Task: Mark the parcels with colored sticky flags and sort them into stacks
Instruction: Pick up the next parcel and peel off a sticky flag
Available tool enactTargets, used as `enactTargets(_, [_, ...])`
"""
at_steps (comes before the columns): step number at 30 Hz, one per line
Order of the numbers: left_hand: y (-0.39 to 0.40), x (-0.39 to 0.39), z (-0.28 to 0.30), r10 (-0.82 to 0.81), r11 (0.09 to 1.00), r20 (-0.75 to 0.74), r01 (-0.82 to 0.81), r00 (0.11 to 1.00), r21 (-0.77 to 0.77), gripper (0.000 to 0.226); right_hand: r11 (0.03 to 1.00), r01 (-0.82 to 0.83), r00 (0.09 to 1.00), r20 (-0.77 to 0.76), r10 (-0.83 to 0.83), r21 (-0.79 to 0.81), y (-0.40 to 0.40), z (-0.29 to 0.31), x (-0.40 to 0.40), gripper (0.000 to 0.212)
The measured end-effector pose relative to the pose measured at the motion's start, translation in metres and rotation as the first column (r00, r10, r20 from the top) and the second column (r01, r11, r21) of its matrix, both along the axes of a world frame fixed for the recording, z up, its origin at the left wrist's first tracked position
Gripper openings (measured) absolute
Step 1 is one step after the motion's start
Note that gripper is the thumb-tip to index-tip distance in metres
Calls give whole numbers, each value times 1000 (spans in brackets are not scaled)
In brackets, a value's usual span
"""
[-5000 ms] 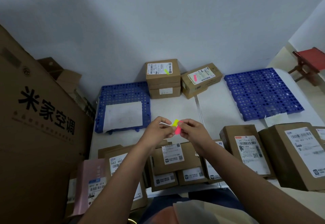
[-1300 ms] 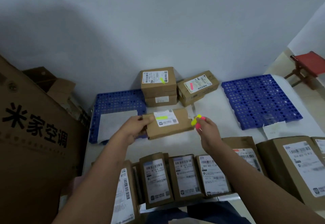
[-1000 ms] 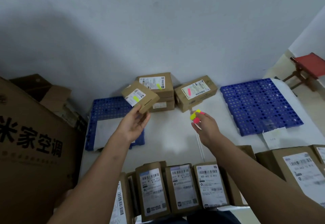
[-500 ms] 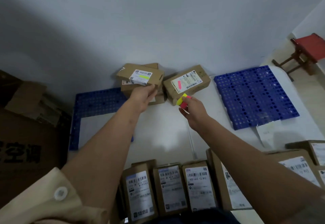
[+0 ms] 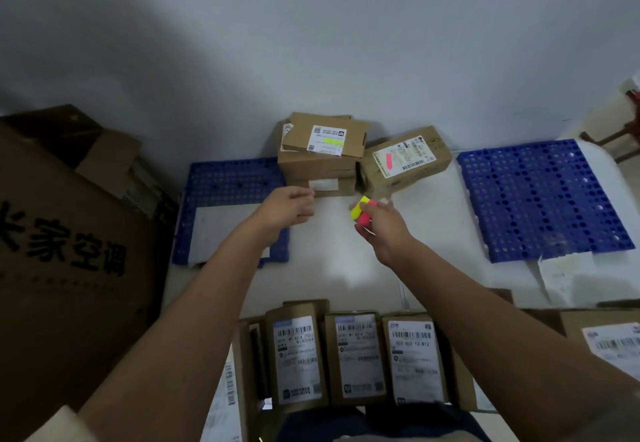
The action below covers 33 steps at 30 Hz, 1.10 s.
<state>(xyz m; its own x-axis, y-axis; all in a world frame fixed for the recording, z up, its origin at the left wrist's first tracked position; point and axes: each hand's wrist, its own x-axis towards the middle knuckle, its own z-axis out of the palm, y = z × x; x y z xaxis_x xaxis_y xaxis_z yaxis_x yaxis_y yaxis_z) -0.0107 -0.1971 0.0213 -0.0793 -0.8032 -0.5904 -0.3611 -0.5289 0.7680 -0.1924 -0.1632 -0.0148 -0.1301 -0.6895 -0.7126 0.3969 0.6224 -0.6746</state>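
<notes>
A flat brown parcel with a yellow flag [image 5: 325, 139] lies on top of the stack of parcels [image 5: 317, 171] by the wall. Right of it sits a parcel with a pink flag [image 5: 405, 161]. My left hand [image 5: 289, 211] hovers just in front of the stack, fingers loosely curled, holding nothing. My right hand [image 5: 379, 225] pinches a pad of yellow and pink sticky flags [image 5: 362, 213]. A row of unflagged parcels [image 5: 349, 358] stands at the near edge.
A blue perforated tray [image 5: 540, 199] lies on the right and another blue tray [image 5: 228, 181] with a white sheet on the left. A large printed carton [image 5: 69, 254] stands at the far left. More parcels [image 5: 609, 341] sit at the near right.
My left hand carried the yellow-flagged parcel to the stack by the wall, set it on top and let go. My right hand kept the sticky flags.
</notes>
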Motion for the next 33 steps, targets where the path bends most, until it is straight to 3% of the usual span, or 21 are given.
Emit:
enactTargets(5, [50,58,13,-73,995,200,86,977,-58,32,992,-124,987,-107,124,3,32,-7,42,23])
enactTargets(8, [80,91,23,-120,985,318,152,941,-79,32,977,-212,965,-158,209,2,54,-8,71,8])
enactTargets(10, [99,113,26,-161,977,436,206,885,-59,35,960,-279,944,-175,278,18,69,-9,88,9])
enactTargets(16, [150,167,23,-185,982,641,171,745,86,50,888,-451,892,16,452,86,122,-4,123,6])
enactTargets(20, [171,186,16,-264,948,585,95,767,303,56,849,-499,865,162,476,172,143,-8,139,14])
enactTargets(21, [176,186,14,-269,935,540,82,797,345,51,839,-511,856,192,479,184,147,-8,142,19])
enactTargets(23, [184,181,15,-128,924,397,-36,909,380,43,822,-541,833,245,496,178,153,-5,147,25])
enactTargets(25, [187,177,16,-31,927,316,-91,948,365,44,828,-536,835,248,492,163,155,1,150,22])
enactTargets(30, [172,178,29,-108,975,303,43,947,216,70,903,-426,887,221,406,54,141,16,142,19])
enactTargets(33, [161,167,46,-139,985,197,115,970,128,60,944,-330,918,228,325,-15,127,29,128,11])
